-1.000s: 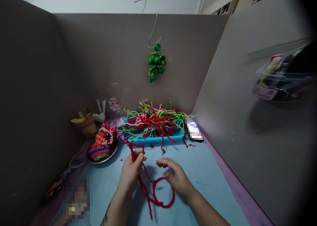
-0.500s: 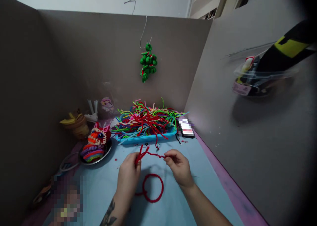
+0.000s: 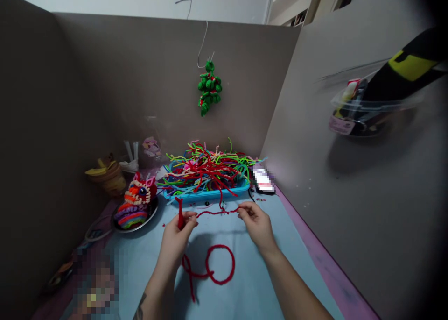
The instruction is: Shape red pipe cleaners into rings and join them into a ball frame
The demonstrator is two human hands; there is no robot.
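A thin red pipe cleaner (image 3: pixel 213 212) stretches nearly level between my hands above the table. My left hand (image 3: pixel 179 231) pinches its left end, and a short bunch of red pipe cleaner (image 3: pixel 180 215) sticks up from the same grip. At the other end, the fingertips of my right hand (image 3: pixel 256 224) are closed on it. Below, a red pipe-cleaner ring (image 3: pixel 234 265) with a looped tail trails toward my left wrist. Whether that tail joins the bunch in my left hand is hidden.
Behind my hands a blue tray (image 3: pixel 210 197) overflows with colourful pipe cleaners (image 3: pixel 212 168). A metal bowl (image 3: pixel 153 217) at left holds a striped pipe-cleaner figure (image 3: pixel 133 210). A phone (image 3: pixel 264 182) lies right of the tray. A green tree ornament (image 3: pixel 210 88) hangs from a wire on the back panel.
My right hand first reached in open, then took the end of a red strand and drew it out rightward and up. My left hand kept its red bunch. The view swung right.
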